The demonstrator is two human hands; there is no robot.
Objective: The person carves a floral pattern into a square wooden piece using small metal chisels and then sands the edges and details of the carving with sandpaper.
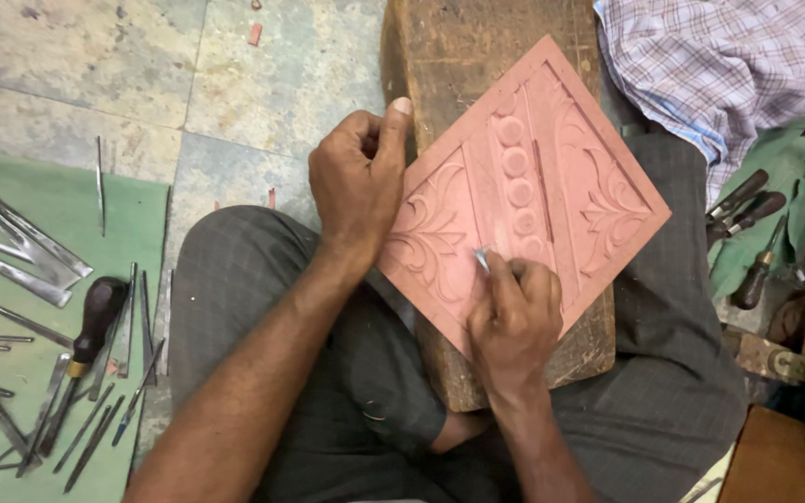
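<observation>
A carved pink panel (552,177) lies tilted like a diamond on a worn wooden block (477,56) across your lap, between your two hands. Grey stone floor tiles (95,65) spread beyond your knees; to your left a green mat (39,214) carries a scatter of metal chisels (20,261) and a dark-handled tool (95,317), and a checked cloth (719,65) is bunched at upper right. Your left hand (358,177) curls over the panel's left edge, thumb raised. Your right hand (514,317) is closed around a small blade (483,260), its tip touching the carved leaf pattern.
</observation>
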